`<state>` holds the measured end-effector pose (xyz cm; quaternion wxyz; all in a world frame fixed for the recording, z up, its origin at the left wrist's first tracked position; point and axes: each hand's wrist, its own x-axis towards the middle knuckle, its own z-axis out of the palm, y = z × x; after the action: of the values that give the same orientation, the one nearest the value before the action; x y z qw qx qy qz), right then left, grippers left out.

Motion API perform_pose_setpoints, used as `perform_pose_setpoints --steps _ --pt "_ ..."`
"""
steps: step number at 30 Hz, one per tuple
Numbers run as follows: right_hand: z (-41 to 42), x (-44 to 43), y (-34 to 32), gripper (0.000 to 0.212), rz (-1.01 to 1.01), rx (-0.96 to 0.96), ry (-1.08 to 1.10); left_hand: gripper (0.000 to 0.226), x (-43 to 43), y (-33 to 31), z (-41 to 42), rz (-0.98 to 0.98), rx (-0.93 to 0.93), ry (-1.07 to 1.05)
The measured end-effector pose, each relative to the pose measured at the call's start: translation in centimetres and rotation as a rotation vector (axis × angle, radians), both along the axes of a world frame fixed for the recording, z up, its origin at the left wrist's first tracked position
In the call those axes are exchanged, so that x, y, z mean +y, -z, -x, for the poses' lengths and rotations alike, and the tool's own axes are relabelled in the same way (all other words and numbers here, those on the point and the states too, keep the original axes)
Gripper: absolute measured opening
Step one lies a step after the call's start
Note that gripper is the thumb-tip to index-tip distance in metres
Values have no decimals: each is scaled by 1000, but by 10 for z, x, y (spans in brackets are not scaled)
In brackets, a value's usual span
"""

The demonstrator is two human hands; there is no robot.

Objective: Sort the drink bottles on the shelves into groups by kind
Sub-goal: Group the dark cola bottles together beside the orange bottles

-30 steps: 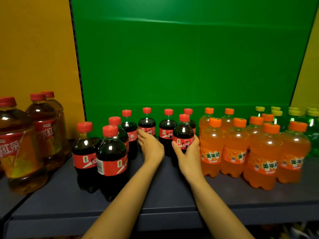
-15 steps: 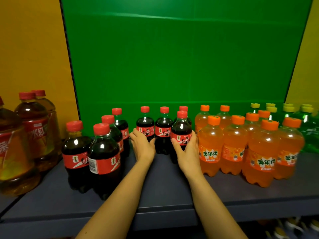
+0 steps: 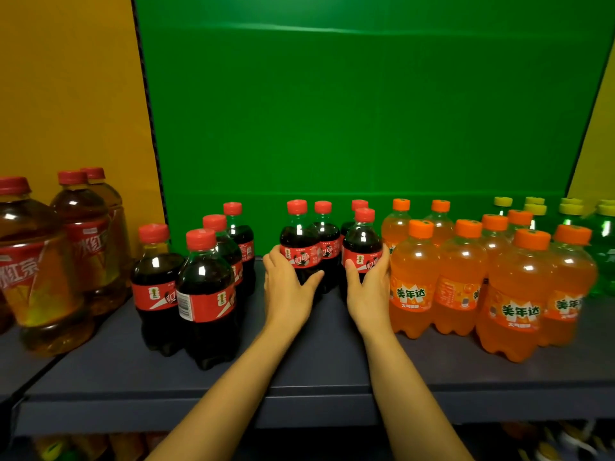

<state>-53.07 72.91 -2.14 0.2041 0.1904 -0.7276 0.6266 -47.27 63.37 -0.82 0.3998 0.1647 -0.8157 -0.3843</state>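
Note:
Small cola bottles with red caps stand on a dark shelf (image 3: 319, 371) in two clusters. My left hand (image 3: 286, 287) wraps the lower body of a cola bottle (image 3: 299, 242) in the middle cluster. My right hand (image 3: 367, 291) grips another cola bottle (image 3: 362, 247) beside the orange ones. A second cola cluster (image 3: 203, 287) stands to the left. Orange soda bottles (image 3: 466, 277) fill the right side.
Large amber tea bottles (image 3: 43, 271) with red caps stand at the far left on an adjoining shelf. Green bottles with yellow caps (image 3: 602, 234) sit at the back right. A green back panel (image 3: 366, 111) rises behind; more goods show below the shelf.
My left hand has closed around a middle cola bottle and drawn it forward. My right hand has kept its hold on the other cola bottle. The view has shifted slightly.

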Motion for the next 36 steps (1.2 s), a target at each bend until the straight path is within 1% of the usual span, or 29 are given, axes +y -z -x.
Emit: perform_pose_setpoints --steps 5,15,23,25,28,30,33,34,36 --pt "2 -3 2 74 22 2 45 67 14 5 0 12 -26 61" --pt "5 -5 5 75 24 -12 61 64 4 6 13 50 -43 69" --pt "1 -4 5 74 3 -20 59 67 5 9 20 87 -34 115" --pt "-1 -4 4 76 -12 -27 65 72 6 9 19 74 -44 127" --pt "-6 -2 0 81 -47 -42 48 85 7 5 9 79 -72 143" --pt "-14 1 -4 84 -76 -45 25 81 9 2 -11 128 -64 158" --pt "-33 4 -5 83 -95 -33 -13 67 10 4 -52 183 18 192" --pt "-41 4 -4 80 -101 -20 -36 59 9 6 -66 175 58 212" --pt "-60 -2 -1 71 -99 42 -99 38 4 10 -93 148 150 235"
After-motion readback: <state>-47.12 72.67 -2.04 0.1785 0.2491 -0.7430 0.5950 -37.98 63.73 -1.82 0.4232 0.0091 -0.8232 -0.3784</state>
